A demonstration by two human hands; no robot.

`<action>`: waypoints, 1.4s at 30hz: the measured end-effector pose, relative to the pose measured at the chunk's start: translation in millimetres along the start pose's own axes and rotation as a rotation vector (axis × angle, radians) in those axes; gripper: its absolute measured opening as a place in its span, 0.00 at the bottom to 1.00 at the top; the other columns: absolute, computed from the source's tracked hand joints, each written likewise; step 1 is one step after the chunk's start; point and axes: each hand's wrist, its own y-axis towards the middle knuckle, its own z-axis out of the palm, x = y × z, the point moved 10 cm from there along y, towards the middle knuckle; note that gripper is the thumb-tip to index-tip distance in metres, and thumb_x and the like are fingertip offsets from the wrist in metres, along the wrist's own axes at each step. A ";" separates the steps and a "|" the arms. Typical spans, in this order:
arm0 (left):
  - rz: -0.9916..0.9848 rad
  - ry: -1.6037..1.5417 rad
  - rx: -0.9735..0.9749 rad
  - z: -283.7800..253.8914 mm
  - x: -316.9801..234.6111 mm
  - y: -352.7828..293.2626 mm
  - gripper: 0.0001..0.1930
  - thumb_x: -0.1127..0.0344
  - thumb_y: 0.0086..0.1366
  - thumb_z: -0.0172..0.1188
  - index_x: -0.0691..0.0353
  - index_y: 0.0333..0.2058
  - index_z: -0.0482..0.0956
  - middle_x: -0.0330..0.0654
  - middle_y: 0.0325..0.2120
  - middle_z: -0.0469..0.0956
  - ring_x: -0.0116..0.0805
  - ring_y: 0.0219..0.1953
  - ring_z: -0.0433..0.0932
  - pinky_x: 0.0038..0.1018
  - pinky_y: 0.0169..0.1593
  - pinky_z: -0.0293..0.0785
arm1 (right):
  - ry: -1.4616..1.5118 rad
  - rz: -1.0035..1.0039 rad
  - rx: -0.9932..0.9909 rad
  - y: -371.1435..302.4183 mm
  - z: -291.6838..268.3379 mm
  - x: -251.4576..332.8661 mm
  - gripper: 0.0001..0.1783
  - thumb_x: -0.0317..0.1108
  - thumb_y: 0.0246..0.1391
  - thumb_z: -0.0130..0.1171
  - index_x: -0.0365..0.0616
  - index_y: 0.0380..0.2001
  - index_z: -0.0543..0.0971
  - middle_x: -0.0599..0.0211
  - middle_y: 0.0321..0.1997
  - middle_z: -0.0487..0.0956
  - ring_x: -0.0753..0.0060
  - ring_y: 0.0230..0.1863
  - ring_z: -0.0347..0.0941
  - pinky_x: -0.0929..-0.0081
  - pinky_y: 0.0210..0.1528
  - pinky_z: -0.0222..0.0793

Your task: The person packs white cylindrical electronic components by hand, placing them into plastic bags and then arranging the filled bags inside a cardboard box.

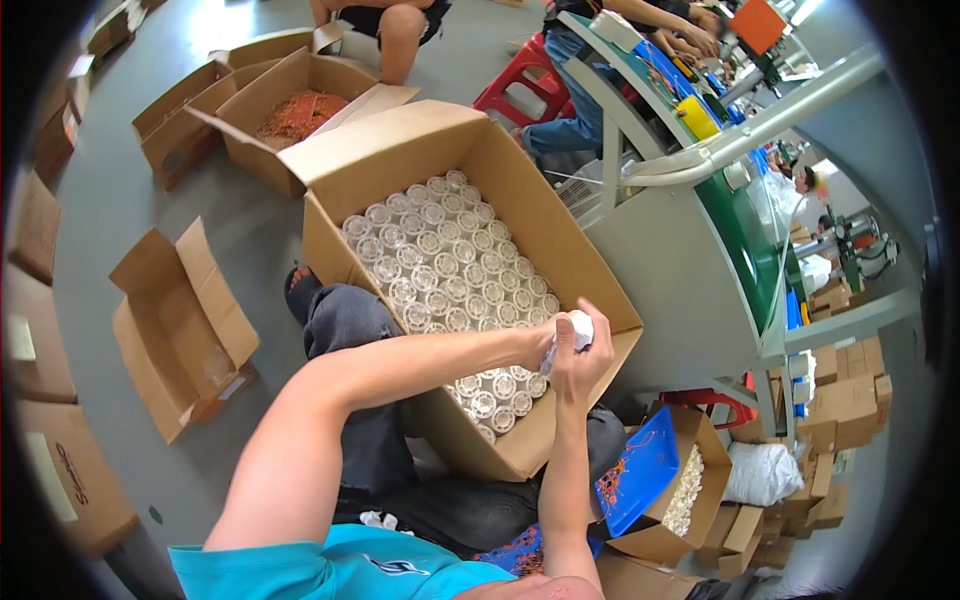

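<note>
Both hands, left hand (535, 345) and right hand (580, 365), pinch one white cap (578, 328) at box's (560, 230) 4 o'clock edge; clear jars (440, 265) nearly fill it.

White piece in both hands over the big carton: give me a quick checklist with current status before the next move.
1. White piece held in both hands: ok. The left hand and right hand meet around it.
2. Piece clear of the carton's contents: ok, it is above the near right wall of the large carton.
3. Clear round caps packed in tidy rows: ok, a full layer shows.
4. Free slot in that layer: cannot tell, the forearms hide part of it.
5. Exact shape of the piece: cannot tell, the fingers cover most of it.
6. Blue tray within the right side: ok, it rests on a smaller box.
</note>
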 end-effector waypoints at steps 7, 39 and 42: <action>-0.242 0.067 -0.068 -7.1 36.3 15.9 0.20 0.41 0.64 0.41 0.51 0.36 0.71 0.34 0.23 0.73 0.26 0.21 0.73 0.25 0.21 0.70 | 0.465 0.245 0.197 12.1 -11.2 -58.6 0.29 0.37 0.42 0.62 0.40 0.50 0.73 0.53 0.53 0.72 0.62 0.55 0.67 0.67 0.58 0.59; -0.328 1.244 0.392 54.5 50.2 -56.4 0.24 0.65 0.60 0.59 0.66 0.53 0.68 0.45 0.38 0.79 0.27 0.38 0.77 0.24 0.43 0.74 | -0.959 -0.120 -1.175 -274.2 -550.4 85.7 0.16 0.21 0.44 0.56 0.40 0.41 0.73 0.65 0.35 0.75 0.72 0.34 0.72 0.72 0.40 0.70; -0.172 1.153 0.235 12.9 29.2 -26.1 0.21 0.65 0.61 0.58 0.67 0.51 0.71 0.34 0.27 0.76 0.18 0.31 0.71 0.19 0.34 0.69 | -1.556 -0.034 -1.147 -264.3 -598.4 170.7 0.23 0.35 0.49 0.63 0.35 0.44 0.68 0.51 0.42 0.72 0.55 0.42 0.70 0.63 0.48 0.66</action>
